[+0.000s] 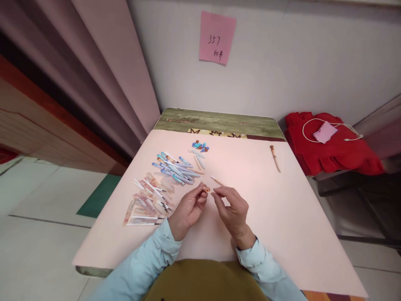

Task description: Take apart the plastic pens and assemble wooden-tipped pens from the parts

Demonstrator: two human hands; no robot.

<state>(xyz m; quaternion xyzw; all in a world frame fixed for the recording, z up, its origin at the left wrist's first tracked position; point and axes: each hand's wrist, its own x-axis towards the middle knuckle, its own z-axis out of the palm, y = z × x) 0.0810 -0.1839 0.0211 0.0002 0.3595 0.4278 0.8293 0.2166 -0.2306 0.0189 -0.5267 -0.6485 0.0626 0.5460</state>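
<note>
My left hand [189, 209] is closed in a pinch on a short pen barrel [206, 190], whose open end shows an orange rim. Just right of it, my right hand [231, 207] has thumb and forefinger pressed together; whatever is between them is too small to make out. The two hands are close but apart. Beyond my right fingers lies a slim pen piece [217, 181] with a white tip. Left of my hands are blue and brown pen barrels [175, 169] in a loose pile, and nearer me pale patterned barrels with white refills [150, 220].
At the back of the white-covered table [269, 234] sits a cluster of small blue and brown caps [200, 146]. Several thin cone-tipped pieces [198, 161] lie before it. One assembled pen [275, 159] rests at the right. A red cushion [332, 156] with a white cable is beyond the table's right edge.
</note>
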